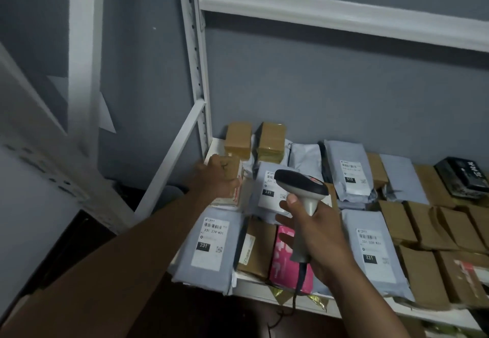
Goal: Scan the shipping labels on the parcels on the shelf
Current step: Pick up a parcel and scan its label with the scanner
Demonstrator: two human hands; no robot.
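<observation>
Head view. We observe a white metal shelf (264, 288) against a grey wall (317, 94), its deck crowded with parcels lying flat.

The left hand (219, 179) reaches to the rear left corner of the shelf and rests on a small brown cardboard box with a pale label (235, 179). The fingers curl over the box's top edge; we judge this a grasp, though motion blur obscures the fingertips.

The right hand (315, 234) grips the handle of a grey handheld barcode scanner with a black head (301, 187). The thumb lies up the handle just below the head, and the remaining fingers wrap the grip loosely. The scanner's dark cable (297, 290) hangs from the handle base past the shelf's front edge. The scanner head hovers above a grey plastic mailer bag with a white shipping label marked 231 (267, 189), which lies just right of the held box.

Further labelled parcels: a grey mailer at the front left corner, label marked 231 (211, 245); a grey mailer to the right of the right hand, also marked 231 (373, 253); and a grey mailer at the rear marked 010 (352, 176). A pink packet (280, 258) lies partly hidden beneath the right hand. Two brown taped boxes (238, 136) stand at the rear left, and plain brown cartons (423, 221) fill the right side. A black box (463, 176) sits at the far right.
</observation>
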